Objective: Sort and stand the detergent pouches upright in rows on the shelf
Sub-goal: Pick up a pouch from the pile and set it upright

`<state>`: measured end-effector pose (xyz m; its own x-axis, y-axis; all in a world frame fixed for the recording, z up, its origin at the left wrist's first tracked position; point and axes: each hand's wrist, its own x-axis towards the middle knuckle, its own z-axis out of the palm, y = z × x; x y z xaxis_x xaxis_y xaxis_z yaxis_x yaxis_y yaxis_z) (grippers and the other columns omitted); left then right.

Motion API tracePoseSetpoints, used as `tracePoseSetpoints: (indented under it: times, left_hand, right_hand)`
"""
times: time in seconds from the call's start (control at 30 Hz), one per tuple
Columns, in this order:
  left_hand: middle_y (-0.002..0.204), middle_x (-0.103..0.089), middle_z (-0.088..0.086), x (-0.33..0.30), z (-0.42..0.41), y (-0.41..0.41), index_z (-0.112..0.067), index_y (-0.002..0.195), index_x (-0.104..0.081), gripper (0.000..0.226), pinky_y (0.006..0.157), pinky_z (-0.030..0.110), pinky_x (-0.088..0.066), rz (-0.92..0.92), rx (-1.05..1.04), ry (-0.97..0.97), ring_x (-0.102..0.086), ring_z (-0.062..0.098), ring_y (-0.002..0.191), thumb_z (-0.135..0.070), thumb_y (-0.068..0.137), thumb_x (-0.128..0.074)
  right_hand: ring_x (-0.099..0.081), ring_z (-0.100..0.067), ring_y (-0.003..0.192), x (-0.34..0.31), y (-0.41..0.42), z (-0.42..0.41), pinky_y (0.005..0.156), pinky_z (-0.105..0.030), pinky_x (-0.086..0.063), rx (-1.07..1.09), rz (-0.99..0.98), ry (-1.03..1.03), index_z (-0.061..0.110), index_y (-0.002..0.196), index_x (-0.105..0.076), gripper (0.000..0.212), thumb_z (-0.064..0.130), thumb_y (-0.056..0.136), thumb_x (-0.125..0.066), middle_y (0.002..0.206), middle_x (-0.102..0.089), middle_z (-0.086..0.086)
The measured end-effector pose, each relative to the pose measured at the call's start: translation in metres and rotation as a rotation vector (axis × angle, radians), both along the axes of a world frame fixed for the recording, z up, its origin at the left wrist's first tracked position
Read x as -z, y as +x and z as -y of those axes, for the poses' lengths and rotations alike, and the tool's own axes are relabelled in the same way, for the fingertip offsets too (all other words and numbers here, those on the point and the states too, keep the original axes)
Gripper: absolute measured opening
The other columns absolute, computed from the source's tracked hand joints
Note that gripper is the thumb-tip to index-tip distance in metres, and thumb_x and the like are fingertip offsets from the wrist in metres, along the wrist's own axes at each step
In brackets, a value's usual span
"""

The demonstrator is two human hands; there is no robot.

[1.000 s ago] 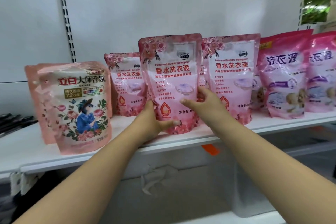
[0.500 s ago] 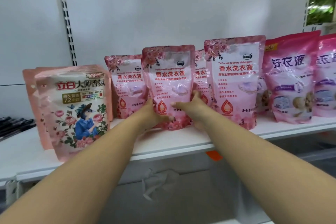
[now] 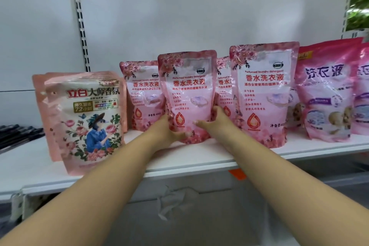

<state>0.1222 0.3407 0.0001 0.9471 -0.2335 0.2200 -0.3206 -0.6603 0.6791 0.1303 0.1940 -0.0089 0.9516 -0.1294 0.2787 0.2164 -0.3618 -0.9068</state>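
A pink floral detergent pouch (image 3: 188,90) stands upright on the white shelf (image 3: 199,158), held by its lower part between both hands. My left hand (image 3: 166,132) grips its lower left edge. My right hand (image 3: 214,120) grips its lower right side, thumb across the front. Matching pink pouches stand behind on the left (image 3: 142,96), behind on the right (image 3: 223,90) and beside it on the right (image 3: 263,94). A peach pouch with a lady in a blue dress (image 3: 89,122) stands at the left, in front of others like it.
Darker pink pouches (image 3: 327,94) stand at the shelf's right end. Black items (image 3: 18,134) lie at the far left. The white back panel (image 3: 179,22) rises behind the rows. An orange tag (image 3: 237,173) hangs under the shelf's front edge.
Both hands have carried the pink pouch from the shelf's front edge further back and set it lower, in line with the pouch on its right.
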Motion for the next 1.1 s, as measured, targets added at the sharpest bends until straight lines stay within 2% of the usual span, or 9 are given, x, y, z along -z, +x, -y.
tracePoseSetpoints:
  times: [0.17,0.27,0.33,0.43,0.57,0.73,0.87,1.0,1.1]
  left_hand:
    - [0.137,-0.046,-0.002,-0.004,-0.030,-0.053,-0.021,0.140,-0.033,0.071,0.100,0.028,-0.034,0.432,-0.130,0.149,-0.044,0.015,0.122,-0.044,0.079,-0.063]
    - [0.130,-0.049,0.005,-0.001,-0.069,-0.076,-0.018,0.127,-0.050,0.058,0.098,0.025,-0.025,0.840,-0.323,0.060,-0.038,0.016,0.120,-0.044,0.078,-0.066]
    - [0.126,-0.048,0.013,0.004,-0.096,-0.080,-0.012,0.119,-0.053,0.067,0.101,0.030,-0.022,0.954,-0.532,0.021,-0.033,0.020,0.119,-0.052,0.067,-0.067]
    - [0.141,-0.028,0.015,0.010,-0.116,-0.074,-0.009,0.131,-0.031,0.113,0.113,0.044,-0.015,0.719,-0.720,-0.145,-0.021,0.025,0.133,-0.067,0.042,-0.070]
    - [0.150,-0.015,0.011,0.012,-0.127,-0.051,-0.021,0.143,-0.006,0.130,0.114,0.049,-0.017,0.444,-0.704,-0.310,-0.021,0.031,0.138,-0.065,0.035,-0.065]
    - [0.138,-0.038,0.005,0.021,-0.138,-0.039,-0.025,0.136,-0.021,0.121,0.107,0.038,-0.033,0.425,-0.586,-0.551,-0.042,0.022,0.125,-0.058,0.033,-0.076]
    - [0.132,-0.040,0.004,0.026,-0.146,-0.031,-0.023,0.129,-0.034,0.120,0.103,0.046,-0.039,0.437,-0.619,-0.539,-0.046,0.022,0.121,-0.072,0.026,-0.072]
    - [0.137,-0.032,0.007,0.023,-0.147,-0.029,-0.016,0.128,-0.039,0.107,0.107,0.042,-0.033,0.438,-0.639,-0.498,-0.039,0.024,0.126,-0.064,0.037,-0.069]
    - [0.137,-0.034,0.006,0.023,-0.153,-0.025,-0.021,0.121,-0.042,0.097,0.107,0.042,-0.032,0.417,-0.657,-0.534,-0.039,0.024,0.126,-0.065,0.038,-0.067]
  right_hand:
    - [-0.044,-0.025,0.126,-0.011,-0.028,-0.001,0.106,-0.039,-0.037,0.125,0.225,-0.264,0.014,0.137,-0.034,0.066,0.030,0.082,-0.066,0.137,-0.044,-0.007]
    - [-0.046,-0.019,0.122,-0.024,-0.038,-0.024,0.099,-0.029,-0.037,0.000,0.244,-0.215,0.010,0.136,-0.039,0.061,0.034,0.085,-0.062,0.135,-0.047,-0.007]
    - [-0.051,-0.016,0.108,-0.031,-0.035,-0.048,0.090,-0.026,-0.039,-0.129,0.190,-0.129,0.008,0.132,-0.045,0.053,0.034,0.087,-0.060,0.126,-0.053,-0.005]
    - [-0.051,-0.013,0.088,-0.034,-0.017,-0.084,0.071,-0.024,-0.038,-0.217,0.022,-0.055,0.013,0.127,-0.049,0.041,0.032,0.091,-0.055,0.118,-0.057,-0.005]
    - [-0.049,-0.024,0.117,-0.033,0.012,-0.115,0.081,-0.025,-0.037,-0.210,-0.149,0.049,0.009,0.136,-0.037,0.048,0.029,0.094,-0.050,0.132,-0.050,-0.012]
    - [-0.044,-0.025,0.126,-0.030,0.051,-0.127,0.098,-0.029,-0.037,-0.142,-0.244,0.160,0.002,0.136,-0.032,0.050,0.028,0.096,-0.046,0.138,-0.045,-0.014]
    - [-0.041,-0.029,0.126,-0.018,0.089,-0.141,0.095,-0.032,-0.037,-0.029,-0.217,0.224,0.009,0.145,-0.012,0.078,0.031,0.087,-0.059,0.145,-0.033,-0.014]
    - [-0.044,-0.029,0.123,-0.013,0.112,-0.148,0.096,-0.033,-0.036,-0.018,-0.195,0.168,0.008,0.142,-0.027,0.078,0.039,0.080,-0.065,0.140,-0.038,-0.012]
    - [-0.052,-0.025,0.103,-0.012,0.116,-0.149,0.080,-0.026,-0.039,-0.030,-0.190,0.107,0.006,0.132,-0.044,0.068,0.046,0.081,-0.062,0.129,-0.050,-0.012]
